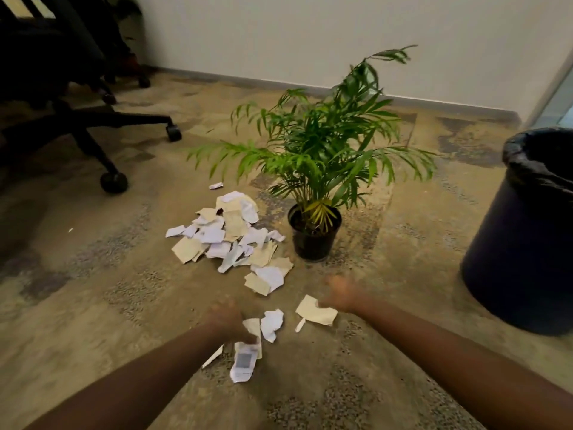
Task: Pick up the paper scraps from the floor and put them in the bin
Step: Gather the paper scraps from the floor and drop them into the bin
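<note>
The carpeted floor (93, 305) carries everything. An office chair (77, 125) stands far left. The bin (521, 243), at the right, is lined with a black bag (539, 162) (its inside is out of sight). A potted palm (322, 150) grows from a black pot (313, 240) mid-floor. The paper scraps (232, 237) lie heaped just left of the pot, the heap's long axis running far to near. Closer lie loose pieces: a beige scrap (316, 313) at the right hand (339, 294), and a printed scrap (245, 363), lengthwise toward the camera, by the left hand (228, 318). Both hands are blurred, so I cannot tell their grip.
</note>
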### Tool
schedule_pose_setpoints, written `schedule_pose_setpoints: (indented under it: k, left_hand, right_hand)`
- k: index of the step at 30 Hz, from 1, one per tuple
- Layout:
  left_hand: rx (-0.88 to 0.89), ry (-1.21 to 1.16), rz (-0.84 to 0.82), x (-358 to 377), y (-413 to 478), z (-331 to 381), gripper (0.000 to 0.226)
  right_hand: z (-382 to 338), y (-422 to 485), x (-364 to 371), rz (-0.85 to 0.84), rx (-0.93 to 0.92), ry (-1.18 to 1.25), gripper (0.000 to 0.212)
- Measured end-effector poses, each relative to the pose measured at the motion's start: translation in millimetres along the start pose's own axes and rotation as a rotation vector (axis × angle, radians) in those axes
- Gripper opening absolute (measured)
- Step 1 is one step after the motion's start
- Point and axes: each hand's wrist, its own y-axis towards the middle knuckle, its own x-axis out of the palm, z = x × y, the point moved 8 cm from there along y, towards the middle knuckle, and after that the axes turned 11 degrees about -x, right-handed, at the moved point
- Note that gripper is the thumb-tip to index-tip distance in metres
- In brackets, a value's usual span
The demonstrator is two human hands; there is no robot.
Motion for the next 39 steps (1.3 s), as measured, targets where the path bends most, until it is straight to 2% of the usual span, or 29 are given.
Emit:
schedule_pose_setpoints:
  k: [4,6,7,14,18,21,25,28,32,35,39]
  left_hand:
    - [-0.188,-0.192,-0.045,25.6,3.2,-25.1,0.103]
    - [-0.27,-0.175,-0.055,32.5,2.2,-28.5,0.118]
    - [-0.274,-0.157,-0.051,33.9,1.8,-27.3,0.118]
    - [-0.117,-0.24,0.016,33.1,5.1,-3.3,0.082]
    - [-0.046,-0.306,0.03,30.5,10.7,5.1,0.057]
    - [-0.089,-0.307,0.095,18.4,16.5,1.5,0.04]
    - [-0.113,-0.397,0.124,-5.6,27.7,-7.6,0.042]
    - [-0.157,-0.406,0.11,-17.3,34.5,-17.6,0.044]
    - [-0.224,-0.402,0.086,-22.5,38.8,-31.2,0.034]
    - [-0.243,-0.446,0.055,-25.9,43.3,-36.7,0.026]
    - [-0.243,-0.675,0.019,-26.5,49.3,-40.9,0.023]
  right_hand:
    - [-11.3,11.2,36.0,-0.049,-0.017,0.05,0.077]
    - [-12.6,11.0,47.1,-0.018,0.019,0.029,0.085]
    - [-13.5,10.8,51.5,0.001,0.038,0.021,0.087]
    - [-28.6,17.1,61.2,0.099,0.025,0.166,0.077]
    - [-32.7,22.4,47.3,0.19,0.004,0.297,0.057]
    - [-31.8,27.5,34.9,0.234,0.037,0.449,0.042]
    - [-34.5,29.6,39.1,0.177,0.093,0.632,0.036]
    - [-43.5,29.4,57.3,0.06,0.123,0.524,0.047]
    - [-64.2,27.5,71.2,0.052,0.107,0.373,0.062]
    - [-80.8,25.3,78.9,0.086,0.08,0.289,0.057]
    - [-99.3,29.1,86.8,0.112,-0.068,0.292,0.041]
